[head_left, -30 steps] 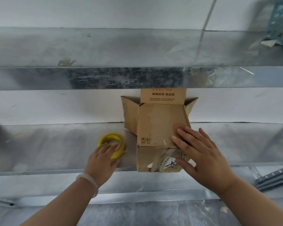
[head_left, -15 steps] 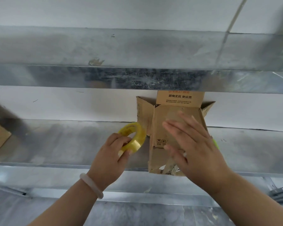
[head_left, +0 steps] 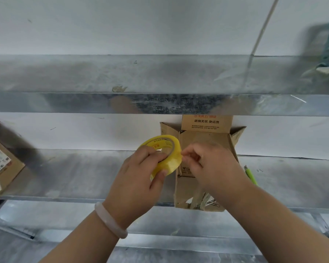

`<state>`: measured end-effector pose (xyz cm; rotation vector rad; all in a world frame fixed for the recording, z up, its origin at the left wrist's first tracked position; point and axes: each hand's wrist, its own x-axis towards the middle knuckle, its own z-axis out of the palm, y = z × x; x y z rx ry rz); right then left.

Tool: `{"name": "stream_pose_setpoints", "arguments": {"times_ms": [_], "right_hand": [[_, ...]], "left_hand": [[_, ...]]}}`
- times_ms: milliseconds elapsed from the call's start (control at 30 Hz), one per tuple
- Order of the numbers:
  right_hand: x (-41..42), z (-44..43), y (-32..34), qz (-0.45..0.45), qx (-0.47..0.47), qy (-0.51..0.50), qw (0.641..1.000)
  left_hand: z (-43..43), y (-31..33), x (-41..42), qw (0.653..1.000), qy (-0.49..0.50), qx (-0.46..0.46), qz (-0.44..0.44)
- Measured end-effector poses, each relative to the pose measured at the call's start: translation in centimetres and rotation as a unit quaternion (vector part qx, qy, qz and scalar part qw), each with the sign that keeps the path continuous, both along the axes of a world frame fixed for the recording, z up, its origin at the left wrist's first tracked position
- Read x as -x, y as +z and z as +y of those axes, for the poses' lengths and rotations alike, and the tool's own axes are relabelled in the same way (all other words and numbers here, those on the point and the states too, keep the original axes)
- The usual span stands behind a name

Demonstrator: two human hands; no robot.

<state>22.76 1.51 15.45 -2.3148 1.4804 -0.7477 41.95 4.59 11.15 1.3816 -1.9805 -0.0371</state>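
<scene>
Yellow tape roll (head_left: pixel 171 158): translucent yellow, with a printed label on the inner core. It is held up in the air in my left grip (head_left: pixel 139 179), fingers curled over the near rim into the hole, thumb pressed on the lower outer face. The roll stands on edge, tilted, hole facing up and toward me. My right grip (head_left: pixel 211 166) pinches at its right edge, on the outer tape layer. The roll is just left of the open cardboard box (head_left: pixel 203 138), above the shelf (head_left: pixel 80 173).
</scene>
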Motion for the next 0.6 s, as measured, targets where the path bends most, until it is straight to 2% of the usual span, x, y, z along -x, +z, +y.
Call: {"name": "stream_pose_setpoints", "arguments": {"times_ms": [267,400,533,600], "right_hand": [[1.4,0.0,0.7,-0.024,-0.086,-0.001,0.996],[1.9,0.8,1.6,-0.075,-0.161,0.008,0.984],[1.5,0.9,2.1,-0.201,-0.244,-0.009,0.949],[1.4,0.8,2.2,-0.204,-0.246,-0.01,0.948]], "left_hand": [[0.0,1.6,0.7,0.998,-0.004,0.002,-0.06],[-0.6,2.5,0.2,0.996,0.021,-0.014,-0.081],[-0.8,3.1,0.3,0.997,0.013,-0.023,-0.075],[-0.8,3.4,0.5,0.996,0.018,-0.026,-0.081]]}}
